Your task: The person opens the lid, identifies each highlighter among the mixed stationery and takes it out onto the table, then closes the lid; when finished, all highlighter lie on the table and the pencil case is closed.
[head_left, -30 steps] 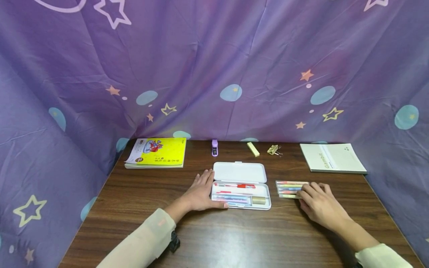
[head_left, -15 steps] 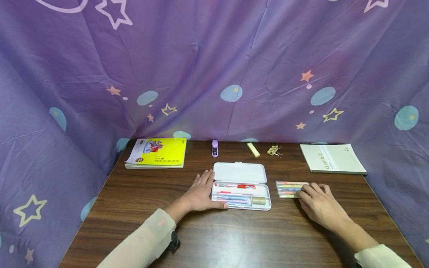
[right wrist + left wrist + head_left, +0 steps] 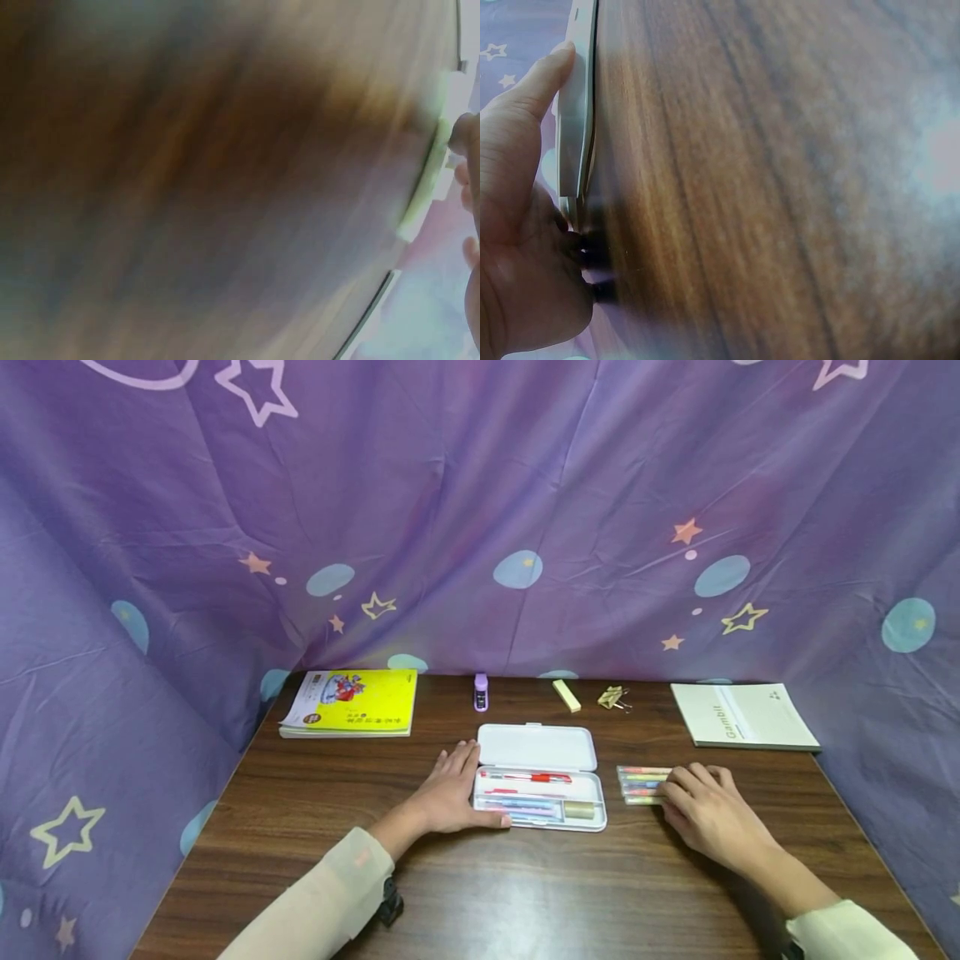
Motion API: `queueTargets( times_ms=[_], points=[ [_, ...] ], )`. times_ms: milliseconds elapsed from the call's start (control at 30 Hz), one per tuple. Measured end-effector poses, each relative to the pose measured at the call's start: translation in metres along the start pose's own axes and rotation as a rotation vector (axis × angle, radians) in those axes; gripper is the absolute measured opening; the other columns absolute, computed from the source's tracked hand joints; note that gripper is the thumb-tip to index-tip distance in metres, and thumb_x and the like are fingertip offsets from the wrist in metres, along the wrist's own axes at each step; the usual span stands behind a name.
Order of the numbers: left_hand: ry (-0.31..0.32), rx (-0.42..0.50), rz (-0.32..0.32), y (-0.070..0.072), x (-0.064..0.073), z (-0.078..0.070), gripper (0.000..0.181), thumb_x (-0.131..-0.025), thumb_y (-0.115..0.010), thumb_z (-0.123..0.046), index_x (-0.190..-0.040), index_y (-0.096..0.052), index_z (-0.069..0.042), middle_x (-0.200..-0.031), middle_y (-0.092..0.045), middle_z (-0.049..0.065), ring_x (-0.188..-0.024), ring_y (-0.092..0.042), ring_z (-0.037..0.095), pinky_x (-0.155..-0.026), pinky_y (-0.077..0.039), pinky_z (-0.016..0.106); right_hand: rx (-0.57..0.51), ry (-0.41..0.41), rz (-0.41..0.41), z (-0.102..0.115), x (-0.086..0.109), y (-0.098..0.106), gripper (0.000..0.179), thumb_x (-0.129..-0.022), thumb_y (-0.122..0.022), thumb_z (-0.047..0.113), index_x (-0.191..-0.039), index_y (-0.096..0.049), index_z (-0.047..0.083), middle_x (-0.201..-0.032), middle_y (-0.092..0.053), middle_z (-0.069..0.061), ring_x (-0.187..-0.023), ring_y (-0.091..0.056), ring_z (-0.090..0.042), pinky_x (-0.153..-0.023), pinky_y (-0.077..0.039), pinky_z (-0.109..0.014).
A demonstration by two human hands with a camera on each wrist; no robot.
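Observation:
An opened white pencil case (image 3: 540, 747) lies mid-table, its lid folded back. Inside are a red pen (image 3: 551, 778), several other slim pens and a tan block (image 3: 578, 810). My left hand (image 3: 448, 789) rests against the case's left end, fingers extended and thumb along the front edge; the left wrist view shows that thumb touching the case's side (image 3: 576, 120). To the right lies a flat clear pack of coloured markers (image 3: 640, 786). My right hand (image 3: 708, 814) grips its right part with bent fingers, covering that end. In the right wrist view, the thumb touches the pack's edge (image 3: 429, 184).
Along the back stand a yellow book (image 3: 375, 702), a purple stapler (image 3: 481, 692), a pale yellow eraser-like block (image 3: 566, 695) and gold binder clips (image 3: 613, 696). A white book (image 3: 746, 714) lies at back right. A purple curtain (image 3: 465, 510) encloses the brown wooden table (image 3: 525, 893).
My right hand has shifted slightly left along the marker pack, covering more of it. The pack, the pencil case and my left hand stay where they were.

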State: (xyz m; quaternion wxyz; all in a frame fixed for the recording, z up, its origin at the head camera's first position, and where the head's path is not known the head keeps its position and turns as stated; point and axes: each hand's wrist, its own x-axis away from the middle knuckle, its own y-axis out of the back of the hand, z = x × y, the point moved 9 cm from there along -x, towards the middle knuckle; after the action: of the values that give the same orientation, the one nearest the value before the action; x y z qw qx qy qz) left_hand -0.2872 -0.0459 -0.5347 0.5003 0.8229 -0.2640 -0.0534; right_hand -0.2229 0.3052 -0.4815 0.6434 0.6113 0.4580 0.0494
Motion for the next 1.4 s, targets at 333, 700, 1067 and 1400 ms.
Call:
queueTargets(
  times_ms=[333,700,1067,1400],
  points=[
    [0.001,0.001,0.006,-0.001,0.0,0.001,0.14,-0.086,-0.072,-0.086,-0.178,-0.004,-0.005,-0.188,-0.003,0.017,-0.176,-0.001,0.031,-0.144,-0.003,0.051,-0.062,0.016,0.023,0.029,-0.044,-0.007,0.03,-0.077,-0.089,0.012,-0.104,-0.076,0.01,-0.102,-0.071,-0.004,-0.094,-0.063,-0.028,-0.081,-0.05,-0.057],
    [-0.006,0.01,0.001,0.0,0.001,-0.002,0.139,-0.087,-0.073,-0.084,-0.178,-0.005,-0.005,-0.188,-0.003,0.017,-0.176,-0.002,0.032,-0.144,-0.004,0.052,-0.116,0.094,0.031,0.09,-0.095,-0.021,0.029,-0.082,-0.094,0.025,-0.104,-0.079,0.014,-0.1,-0.072,0.001,-0.096,-0.063,-0.022,-0.083,-0.053,-0.051],
    [-0.004,0.006,-0.004,0.001,0.001,-0.004,0.138,-0.087,-0.074,-0.083,-0.178,-0.006,-0.004,-0.188,-0.005,0.018,-0.176,-0.003,0.032,-0.144,-0.005,0.051,-0.12,0.186,0.15,0.13,-0.109,-0.034,0.02,-0.09,-0.09,0.035,-0.098,-0.078,0.021,-0.097,-0.071,0.006,-0.097,-0.064,-0.017,-0.084,-0.056,-0.043],
    [0.0,0.013,-0.006,0.003,0.002,-0.003,0.138,-0.087,-0.074,-0.083,-0.178,-0.006,-0.003,-0.187,-0.006,0.019,-0.176,-0.004,0.033,-0.144,-0.005,0.052,-0.153,0.217,0.144,0.143,-0.113,-0.038,0.018,-0.091,-0.089,0.03,-0.098,-0.076,0.02,-0.097,-0.069,0.005,-0.095,-0.061,-0.017,-0.082,-0.052,-0.039]
  ],
)
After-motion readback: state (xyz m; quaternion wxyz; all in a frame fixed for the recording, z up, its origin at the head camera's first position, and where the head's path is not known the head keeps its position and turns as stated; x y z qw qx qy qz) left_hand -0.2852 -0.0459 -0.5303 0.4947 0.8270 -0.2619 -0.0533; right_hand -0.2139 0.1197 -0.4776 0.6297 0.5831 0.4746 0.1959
